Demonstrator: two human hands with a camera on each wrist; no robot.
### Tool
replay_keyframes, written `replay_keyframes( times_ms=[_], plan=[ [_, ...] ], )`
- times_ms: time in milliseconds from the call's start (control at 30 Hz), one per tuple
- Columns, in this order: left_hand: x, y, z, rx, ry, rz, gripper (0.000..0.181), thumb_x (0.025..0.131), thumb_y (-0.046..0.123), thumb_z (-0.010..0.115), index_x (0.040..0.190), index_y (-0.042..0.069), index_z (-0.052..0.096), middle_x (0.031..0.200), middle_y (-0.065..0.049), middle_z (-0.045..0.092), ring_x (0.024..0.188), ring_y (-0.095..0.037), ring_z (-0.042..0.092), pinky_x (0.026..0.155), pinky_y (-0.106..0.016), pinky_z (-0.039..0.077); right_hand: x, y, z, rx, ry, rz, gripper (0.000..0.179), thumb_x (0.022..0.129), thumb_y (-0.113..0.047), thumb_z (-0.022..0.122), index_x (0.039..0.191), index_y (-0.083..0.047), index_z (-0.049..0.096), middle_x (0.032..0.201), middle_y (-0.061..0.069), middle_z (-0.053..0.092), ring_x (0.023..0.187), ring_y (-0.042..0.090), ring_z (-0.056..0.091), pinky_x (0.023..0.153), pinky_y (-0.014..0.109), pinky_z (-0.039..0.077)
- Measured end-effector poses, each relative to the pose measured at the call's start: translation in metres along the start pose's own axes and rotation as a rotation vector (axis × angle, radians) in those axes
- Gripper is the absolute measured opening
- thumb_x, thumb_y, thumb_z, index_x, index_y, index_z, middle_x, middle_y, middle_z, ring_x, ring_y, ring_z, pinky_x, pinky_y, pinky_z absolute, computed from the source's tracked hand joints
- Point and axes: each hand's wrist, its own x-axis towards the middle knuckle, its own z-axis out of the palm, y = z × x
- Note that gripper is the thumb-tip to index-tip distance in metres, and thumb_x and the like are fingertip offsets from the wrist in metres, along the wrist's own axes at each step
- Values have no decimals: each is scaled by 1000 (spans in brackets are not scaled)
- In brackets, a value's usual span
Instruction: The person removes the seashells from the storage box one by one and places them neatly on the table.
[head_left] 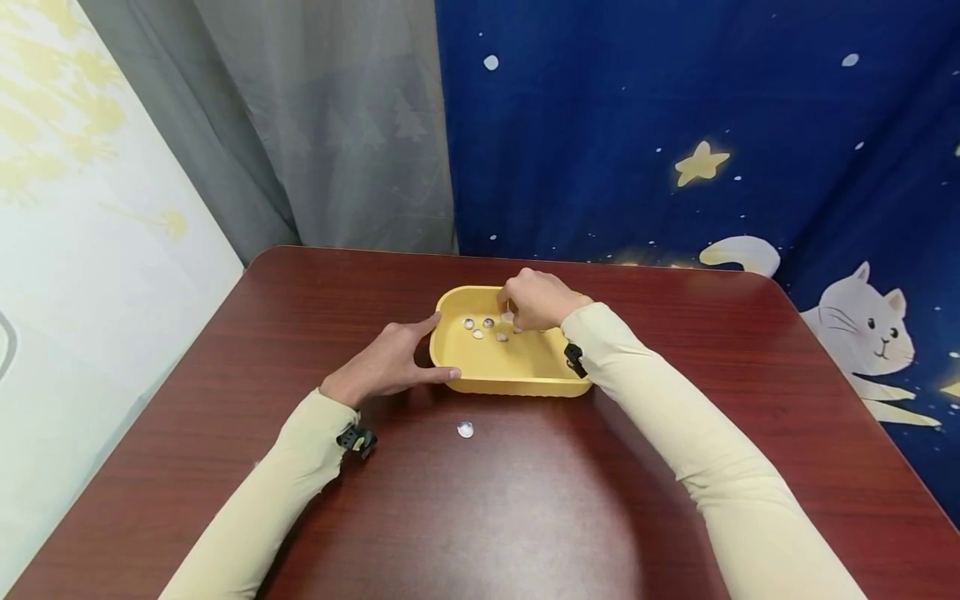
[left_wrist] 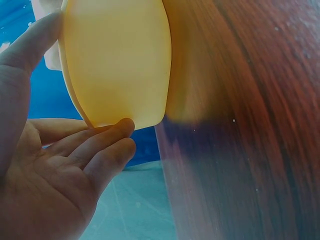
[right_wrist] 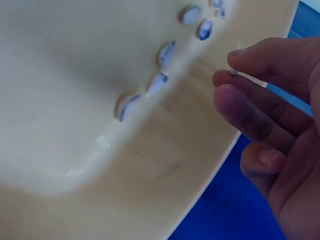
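Observation:
A yellow plastic tray (head_left: 517,387) stands on the table, with several small white and purple seashells (head_left: 502,337) inside it. My left hand (head_left: 390,358) holds the tray's left end, the thumb at the near rim and the fingers against the end wall, as the left wrist view shows. Over the far part of the tray, my right hand (head_left: 542,298) pinches a small white shell (right_wrist: 235,72) between thumb and index fingertips; most of that shell is hidden. The shells in the right wrist view lie in a row along the tray's floor edge. One loose shell (head_left: 466,429) lies on the table in front of the tray.
The dark red-brown wooden table (head_left: 525,517) has rounded far corners. A grey curtain (head_left: 352,125) and a blue curtain (head_left: 585,125) with stars and a white cat hang behind it. A pale patterned surface (head_left: 97,250) stands along the left side.

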Motion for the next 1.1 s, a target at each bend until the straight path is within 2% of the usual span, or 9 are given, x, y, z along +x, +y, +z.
replay_keyframes(
  times_ms=[267,667,900,1100],
  plan=[
    [1,1,1,2,-11,-18,108,82,64,73,159,5,26,158,-15,42,140,-27,49,111,-46,46,-9,-4,-13,32,12,-48,33,78,0,61,102,-13,79,88,2,72,80,16,62,74,33,55],
    [0,0,1,6,-1,-21,110,80,68,71,159,6,26,157,-15,44,139,-28,51,111,-47,46,-30,-14,-31,65,58,-147,22,84,-5,68,101,-13,78,93,1,76,86,18,69,78,35,56],
    [0,0,1,14,1,-14,110,80,69,70,159,6,26,157,-16,44,139,-29,51,110,-48,46,-48,-20,-33,94,99,-204,20,83,-6,70,99,-15,79,88,-2,76,67,9,63,68,30,54],
    [-1,1,1,12,-1,-19,110,81,68,71,159,6,26,157,-16,44,137,-28,52,109,-48,47,-64,-26,-32,117,125,-224,22,83,-6,69,101,-15,79,88,-4,75,63,4,60,64,25,52]
  ],
)
